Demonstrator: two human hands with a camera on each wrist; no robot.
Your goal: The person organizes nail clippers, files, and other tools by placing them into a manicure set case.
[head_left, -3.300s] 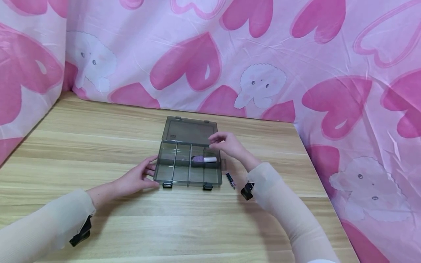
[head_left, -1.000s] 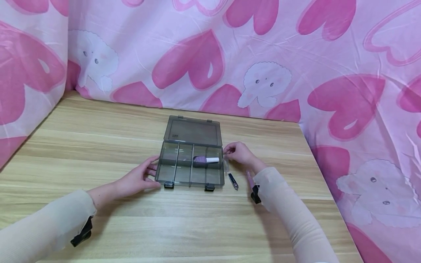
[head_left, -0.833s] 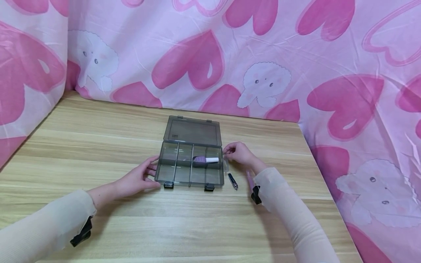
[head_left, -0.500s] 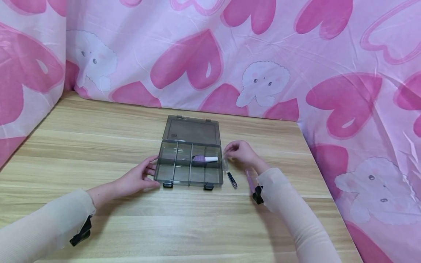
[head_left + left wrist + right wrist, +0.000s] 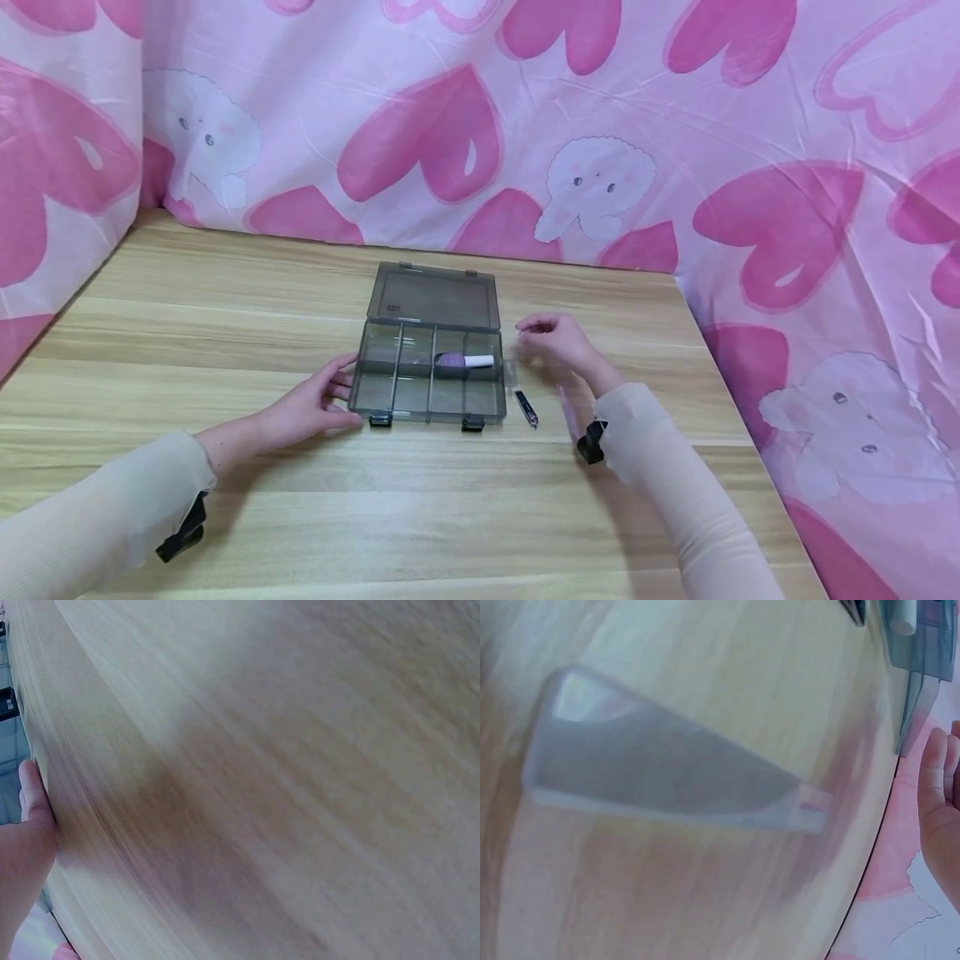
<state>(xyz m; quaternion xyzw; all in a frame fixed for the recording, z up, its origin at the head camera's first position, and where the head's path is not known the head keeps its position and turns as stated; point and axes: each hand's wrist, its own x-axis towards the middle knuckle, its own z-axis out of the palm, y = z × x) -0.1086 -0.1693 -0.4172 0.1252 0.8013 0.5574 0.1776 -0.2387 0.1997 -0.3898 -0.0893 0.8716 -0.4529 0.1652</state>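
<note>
A smoky-clear compartment box [image 5: 431, 417] lies on the table with its lid [image 5: 435, 297] folded back. Inside its right part lies a nail polish bottle [image 5: 463, 361], purple with a white cap. My left hand [image 5: 303, 408] rests against the box's left side, thumb by the front corner. My right hand [image 5: 558, 340] hovers right of the box, fingers bent and thumb near the fingertips; whether something small or clear is pinched there cannot be told. A clear plastic piece [image 5: 512, 373] sits beside the box. Near it lies a nail clipper [image 5: 527, 408].
Under the right wrist lies a long translucent flat thing [image 5: 667, 761], pinkish in the head view. Two black latches [image 5: 472, 423] stick out from the box front. Pink heart-printed cloth [image 5: 420, 142] borders the wooden table [image 5: 375, 517] behind and at the sides.
My right hand moved from over the box's right edge to the table beside it, stayed there, and has now shifted slightly right and up. The left hand, box and bottle stayed put.
</note>
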